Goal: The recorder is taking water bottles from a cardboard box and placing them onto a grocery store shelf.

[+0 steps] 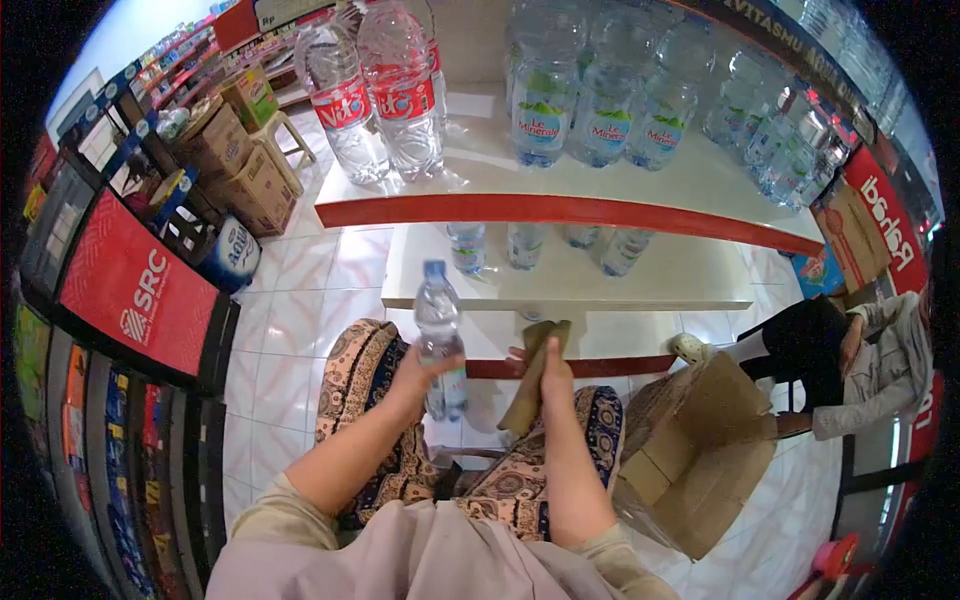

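Upright in my left hand [418, 380] is a small clear water bottle [437, 310] with a blue cap, my fingers wrapped round its lower half. My right hand [552, 378] grips a brownish-olive cloth [530, 392] that hangs down between my knees. Bottle and cloth are apart, side by side above my lap. Just beyond them, several small bottles [524, 245] stand on the white lower shelf [560, 285]. Larger water bottles with green and blue labels [603, 115] line the red-edged upper shelf [480, 190], beside big red-labelled bottles [405, 100] at its left.
An opened cardboard box [700, 460] stands on the tiled floor by my right knee. Another person [850, 350] sits at the right. A dark rack with a red panel [140, 280] lines the left. Stacked cartons [250, 190] stand at the back left.
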Available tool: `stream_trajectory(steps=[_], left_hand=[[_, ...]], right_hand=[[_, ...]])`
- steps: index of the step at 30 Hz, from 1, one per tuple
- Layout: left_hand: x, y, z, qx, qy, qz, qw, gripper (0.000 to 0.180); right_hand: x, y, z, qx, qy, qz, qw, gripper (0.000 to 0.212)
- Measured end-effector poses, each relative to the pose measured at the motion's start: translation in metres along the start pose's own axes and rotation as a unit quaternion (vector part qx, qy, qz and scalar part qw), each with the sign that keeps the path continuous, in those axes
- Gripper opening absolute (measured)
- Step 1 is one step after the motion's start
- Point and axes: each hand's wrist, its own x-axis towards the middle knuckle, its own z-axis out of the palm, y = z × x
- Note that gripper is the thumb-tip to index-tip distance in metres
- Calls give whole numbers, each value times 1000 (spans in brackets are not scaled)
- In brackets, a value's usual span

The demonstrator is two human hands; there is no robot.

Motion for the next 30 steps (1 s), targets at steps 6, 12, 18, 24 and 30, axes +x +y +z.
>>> stream_trajectory(steps=[6, 12, 18, 24, 30], left_hand=[[56, 55, -37, -6, -45, -30, 999, 38], [138, 59, -49, 12, 56, 116, 992, 40], [179, 58, -34, -11, 124, 296, 947, 57], [199, 51, -26, 49, 138, 296, 944, 60], [204, 39, -32, 109, 104, 281, 948, 76]], right_hand=[[1, 1, -14, 153, -30, 42, 987, 62], [3, 4, -10, 141, -12, 43, 989, 59], [1, 6, -11, 143, -9, 42, 989, 57], [5, 6, -14, 155, -7, 46, 987, 55], [5, 6, -13, 158, -4, 46, 986, 53]])
